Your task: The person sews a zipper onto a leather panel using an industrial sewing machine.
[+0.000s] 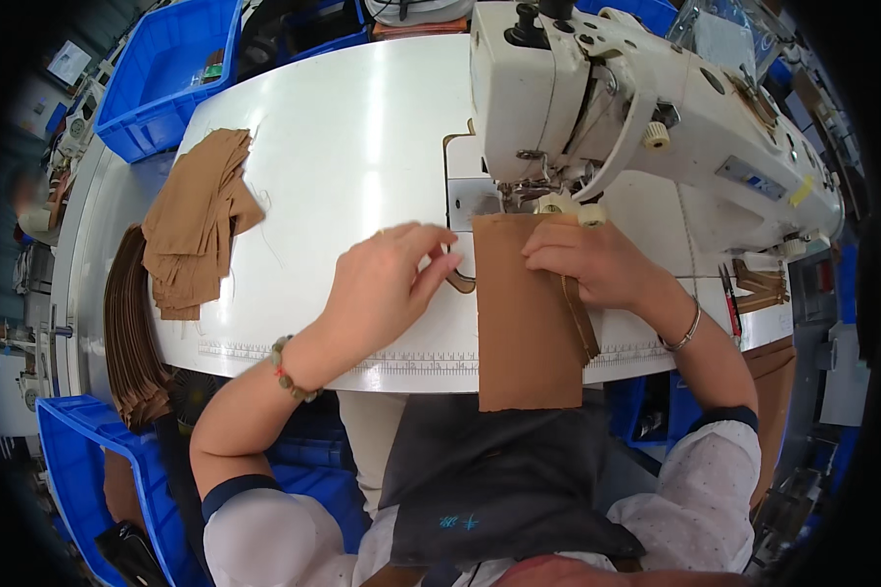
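Observation:
A brown fabric panel (524, 323) lies with its top edge at the needle area of the white sewing machine (538, 108); its lower end hangs over the table's front edge. My right hand (597, 259) is closed on the panel's upper right part, where a narrow folded brown strip (579, 318) runs down beside it. To the left of the panel, my left hand (392, 274) hovers over the white table with thumb and forefinger a little apart. Nothing shows between those fingers.
Brown fabric pieces (201, 220) lie piled on the table's left, beside a hanging stack of brown panels (132, 333). Blue bins (157, 127) stand around the table. Red-handled tweezers (730, 301) and small brown strips (762, 286) are at the right. A ruler scale (401, 360) runs along the front edge.

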### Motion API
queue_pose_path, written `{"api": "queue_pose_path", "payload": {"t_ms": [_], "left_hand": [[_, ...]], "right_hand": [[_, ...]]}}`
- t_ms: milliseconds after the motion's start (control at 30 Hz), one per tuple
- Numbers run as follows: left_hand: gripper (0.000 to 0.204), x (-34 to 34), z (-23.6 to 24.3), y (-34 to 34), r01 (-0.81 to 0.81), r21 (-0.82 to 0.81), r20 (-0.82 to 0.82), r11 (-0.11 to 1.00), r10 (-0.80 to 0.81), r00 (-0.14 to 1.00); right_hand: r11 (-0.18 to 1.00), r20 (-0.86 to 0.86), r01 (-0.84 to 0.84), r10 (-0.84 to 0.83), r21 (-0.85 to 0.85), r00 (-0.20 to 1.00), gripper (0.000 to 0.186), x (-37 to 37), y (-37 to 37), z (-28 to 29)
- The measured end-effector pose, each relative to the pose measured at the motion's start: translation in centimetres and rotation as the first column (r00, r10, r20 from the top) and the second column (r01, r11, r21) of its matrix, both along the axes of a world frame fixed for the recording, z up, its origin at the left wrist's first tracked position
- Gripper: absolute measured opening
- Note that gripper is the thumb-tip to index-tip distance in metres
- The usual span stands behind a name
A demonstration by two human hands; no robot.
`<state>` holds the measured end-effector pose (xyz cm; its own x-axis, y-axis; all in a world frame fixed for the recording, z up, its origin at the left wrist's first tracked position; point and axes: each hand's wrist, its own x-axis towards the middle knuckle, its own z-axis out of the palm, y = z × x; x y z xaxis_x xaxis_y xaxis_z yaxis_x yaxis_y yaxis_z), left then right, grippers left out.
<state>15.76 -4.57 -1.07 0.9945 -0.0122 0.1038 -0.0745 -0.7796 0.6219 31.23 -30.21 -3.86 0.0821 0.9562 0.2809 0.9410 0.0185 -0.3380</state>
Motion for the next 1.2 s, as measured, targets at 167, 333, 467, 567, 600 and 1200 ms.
{"api": "queue_pose_path", "payload": {"t_ms": [167,333,467,567,600,1200], "left_hand": [[0.028,6.0,-2.8,-0.2,-0.051,0.093,0.28,0.994,0.023,0.96],[0.015,8.3,-3.9,-0.2,0.002,0.101,0.246,0.995,-0.027,0.969],[0.012,7.2,-3.2,1.4,-0.018,0.248,0.293,0.969,-0.057,0.955],[0.021,5.1,-2.8,1.1,-0.044,0.309,0.324,0.95,-0.062,0.944],[0.024,4.4,-2.3,0.7,0.004,0.096,0.204,0.995,-0.024,0.979],[0.035,1.5,-2.7,-2.2,0.076,0.151,0.219,0.986,-0.108,0.97]], "right_hand": [[0.994,0.106,0.087,-0.094,0.062,0.99,0.051,-0.8,1.4,-1.3],[0.994,0.134,0.091,-0.1,0.068,0.986,0.055,-0.9,1.4,-1.5],[0.99,0.139,0.134,-0.139,0.049,0.98,0.052,-1.1,1.0,-1.4],[0.987,0.168,0.141,-0.152,0.075,0.974,0.051,-1.2,0.9,-1.4],[0.988,0.165,0.138,-0.149,0.072,0.975,0.051,-1.3,1.1,-1.3],[0.975,0.172,0.217,-0.207,-0.041,0.963,0.064,-2.5,1.1,-0.7]]}}
